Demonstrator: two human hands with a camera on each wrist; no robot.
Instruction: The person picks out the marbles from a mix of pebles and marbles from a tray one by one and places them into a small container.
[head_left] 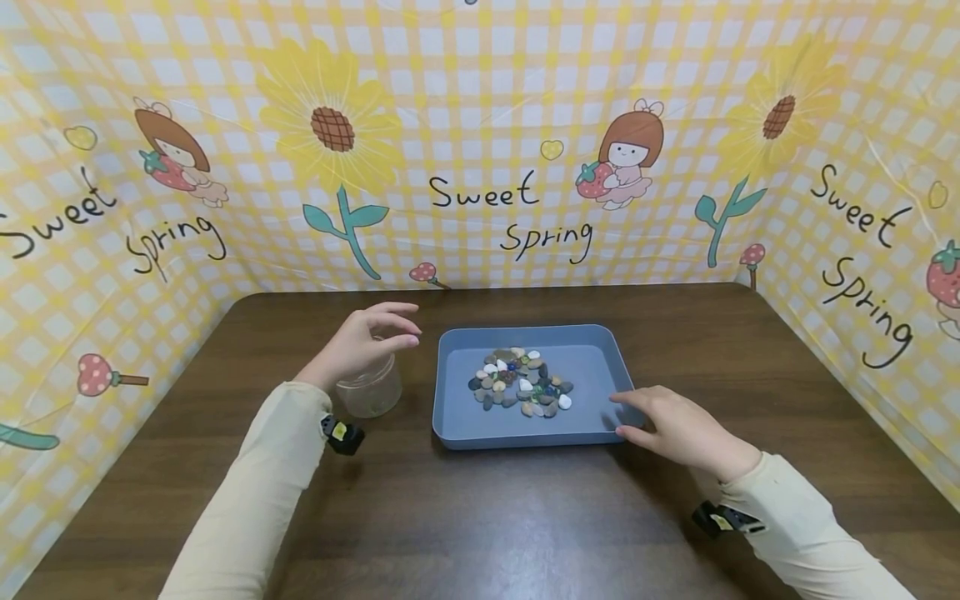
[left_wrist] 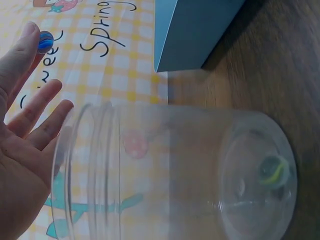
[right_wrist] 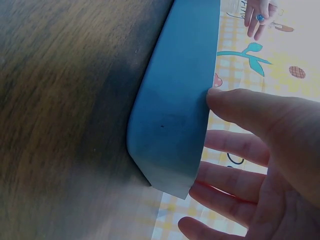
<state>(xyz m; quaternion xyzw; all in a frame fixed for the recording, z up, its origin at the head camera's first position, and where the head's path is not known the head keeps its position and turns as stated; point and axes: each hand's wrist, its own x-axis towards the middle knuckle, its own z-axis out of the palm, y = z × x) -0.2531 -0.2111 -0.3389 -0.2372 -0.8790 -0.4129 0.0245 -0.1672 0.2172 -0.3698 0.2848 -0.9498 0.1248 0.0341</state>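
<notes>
My left hand (head_left: 365,343) pinches a blue swirled marble (left_wrist: 45,42) between thumb and forefinger, its other fingers loosely spread. It is above the mouth of a clear plastic jar (head_left: 371,392) that stands upright left of the tray. On the jar's floor lies a clear marble with a yellow-green swirl (left_wrist: 273,171). My right hand (head_left: 678,425) rests at the right end of a blue rectangular tray (head_left: 592,367), thumb touching the rim near the front corner, fingers extended and partly hidden by the wall. Mixed pebbles (head_left: 501,385) and several marbles lie in the tray.
The tray and jar stand on a dark brown wooden table (head_left: 480,517). A yellow checked cloth (head_left: 480,108) with flower and girl prints rises behind and along both sides. Both wrists wear small black cameras.
</notes>
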